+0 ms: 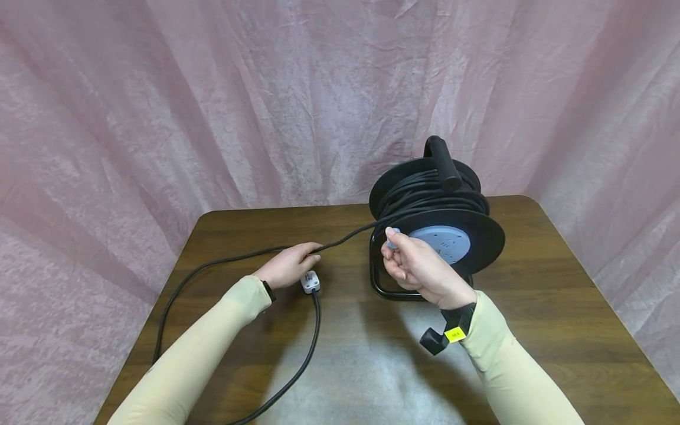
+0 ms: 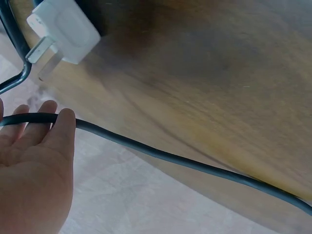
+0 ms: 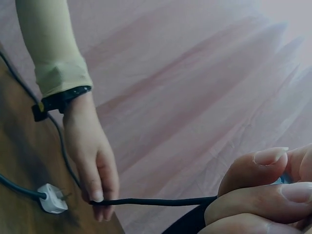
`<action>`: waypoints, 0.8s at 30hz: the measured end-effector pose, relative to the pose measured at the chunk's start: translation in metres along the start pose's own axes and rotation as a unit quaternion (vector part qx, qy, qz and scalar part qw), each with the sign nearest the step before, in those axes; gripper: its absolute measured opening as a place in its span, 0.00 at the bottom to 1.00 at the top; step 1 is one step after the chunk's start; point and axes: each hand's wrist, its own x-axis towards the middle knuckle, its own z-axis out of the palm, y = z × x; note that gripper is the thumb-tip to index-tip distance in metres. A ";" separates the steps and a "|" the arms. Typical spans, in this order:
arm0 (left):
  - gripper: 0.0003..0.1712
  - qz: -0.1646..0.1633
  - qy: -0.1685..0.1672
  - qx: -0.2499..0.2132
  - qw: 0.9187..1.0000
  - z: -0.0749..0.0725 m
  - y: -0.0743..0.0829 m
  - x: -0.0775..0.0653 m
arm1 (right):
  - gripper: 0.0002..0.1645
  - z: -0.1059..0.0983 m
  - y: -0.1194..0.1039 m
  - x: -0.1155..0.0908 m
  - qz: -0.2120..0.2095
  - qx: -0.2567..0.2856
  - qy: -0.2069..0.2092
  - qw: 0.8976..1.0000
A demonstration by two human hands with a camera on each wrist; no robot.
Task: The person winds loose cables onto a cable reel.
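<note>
A black cable reel (image 1: 491, 242) stands on the table at right, black cable wound between its discs and a blue-grey socket panel (image 1: 451, 242) facing the front. My right hand (image 1: 419, 268) grips the small blue knob (image 1: 394, 237) at the front disc, its fingers curled round it. To the left, my left hand (image 1: 289, 264) holds the black cable (image 2: 165, 156) between thumb and fingers, the cable running from there up to the reel. Just below that hand lies the white plug (image 1: 310, 282); its metal prongs (image 2: 41, 49) show in the left wrist view.
The reel has a black carry handle (image 1: 443, 165) on top and a black tube stand (image 1: 393, 293) beneath. Loose cable (image 1: 175, 295) loops over the wooden table (image 1: 558, 295) at left and past its front edge. A pink curtain (image 1: 319, 106) hangs close behind.
</note>
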 end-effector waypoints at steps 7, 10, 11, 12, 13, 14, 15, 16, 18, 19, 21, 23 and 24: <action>0.24 0.000 0.005 0.006 1.000 0.000 -0.002 0.000 | 0.34 -0.007 -0.008 -0.006 -0.016 0.000 -0.005 1.000; 0.22 0.006 0.014 0.019 1.000 0.000 -0.001 0.002 | 0.33 -0.009 -0.010 -0.007 -0.020 -0.002 -0.008 1.000; 0.20 0.012 0.019 0.027 0.999 0.000 0.000 0.003 | 0.33 -0.009 -0.011 -0.008 -0.021 -0.003 -0.009 1.000; 0.19 0.020 0.024 0.037 0.999 0.000 0.001 0.004 | 0.33 -0.009 -0.012 -0.008 -0.022 -0.004 -0.010 1.000; 0.18 0.024 0.030 0.050 0.998 -0.001 0.001 0.005 | 0.33 -0.010 -0.013 -0.008 -0.023 -0.005 -0.011 1.000; 0.17 0.032 0.038 0.062 0.997 -0.001 0.002 0.005 | 0.33 -0.011 -0.013 -0.009 -0.023 -0.006 -0.011 1.000; 0.16 0.038 0.046 0.074 0.995 -0.002 0.003 0.006 | 0.32 -0.011 -0.014 -0.009 -0.024 -0.006 -0.010 1.000; 0.15 0.044 0.054 0.087 0.994 -0.003 0.003 0.007 | 0.32 -0.012 -0.014 -0.010 -0.025 -0.008 -0.010 1.000; 0.14 0.052 0.065 0.107 0.991 -0.005 0.005 0.008 | 0.33 -0.014 -0.015 -0.011 -0.026 -0.008 -0.008 1.000; 0.14 0.054 0.068 0.115 0.990 -0.006 0.005 0.009 | 0.33 -0.014 -0.016 -0.012 -0.025 -0.006 -0.006 1.000; 0.13 0.058 0.069 0.127 0.988 -0.008 0.005 0.011 | 0.32 -0.016 -0.017 -0.013 -0.026 -0.002 -0.006 1.000; 0.12 0.061 0.067 0.140 0.986 -0.008 0.005 0.012 | 0.32 -0.018 -0.018 -0.014 -0.029 0.003 -0.008 1.000; 0.11 0.061 0.065 0.147 0.985 -0.008 0.004 0.012 | 0.32 -0.018 -0.018 -0.015 -0.031 0.005 -0.010 0.999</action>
